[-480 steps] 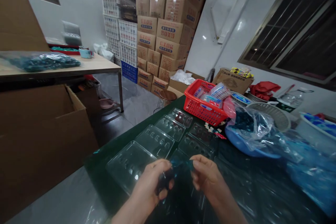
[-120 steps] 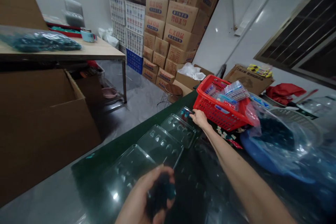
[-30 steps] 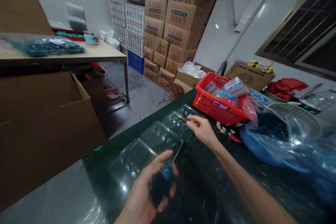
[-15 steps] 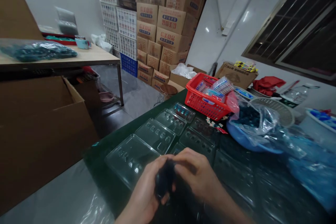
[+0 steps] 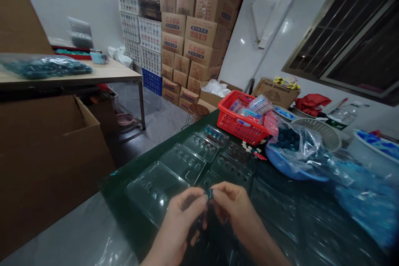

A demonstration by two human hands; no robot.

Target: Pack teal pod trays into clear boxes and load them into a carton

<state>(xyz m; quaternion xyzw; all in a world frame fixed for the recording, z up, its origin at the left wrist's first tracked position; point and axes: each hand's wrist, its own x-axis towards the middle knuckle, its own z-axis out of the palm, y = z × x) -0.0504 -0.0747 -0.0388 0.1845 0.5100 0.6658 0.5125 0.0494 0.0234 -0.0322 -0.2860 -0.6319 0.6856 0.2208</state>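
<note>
My left hand (image 5: pixel 181 220) is closed low in the middle of the view, its palm turned inward around something dark, mostly hidden. Its thumb and forefinger meet the fingertips of my right hand (image 5: pixel 238 210) at a small shiny teal piece (image 5: pixel 210 193), pinched between both hands. Just beyond lie clear plastic trays with moulded hollows: a near tray (image 5: pixel 149 181), a middle tray (image 5: pixel 179 166) and a farther tray (image 5: pixel 199 149). In the farthest tray (image 5: pixel 222 140) several teal pieces sit in a row of hollows.
A red basket (image 5: pixel 237 126) of packed items stands at the dark green table's (image 5: pixel 120 187) far end. To the right is a blue basin (image 5: pixel 280 166) with an open bag of teal pieces (image 5: pixel 288 139). A large cardboard box (image 5: pixel 50 174) stands left; stacked cartons (image 5: pixel 199 33) fill the back.
My right hand has come back from the farthest tray to my left hand. That tray, bare 16 seconds ago, now has teal pieces in it. The view has shifted slightly.
</note>
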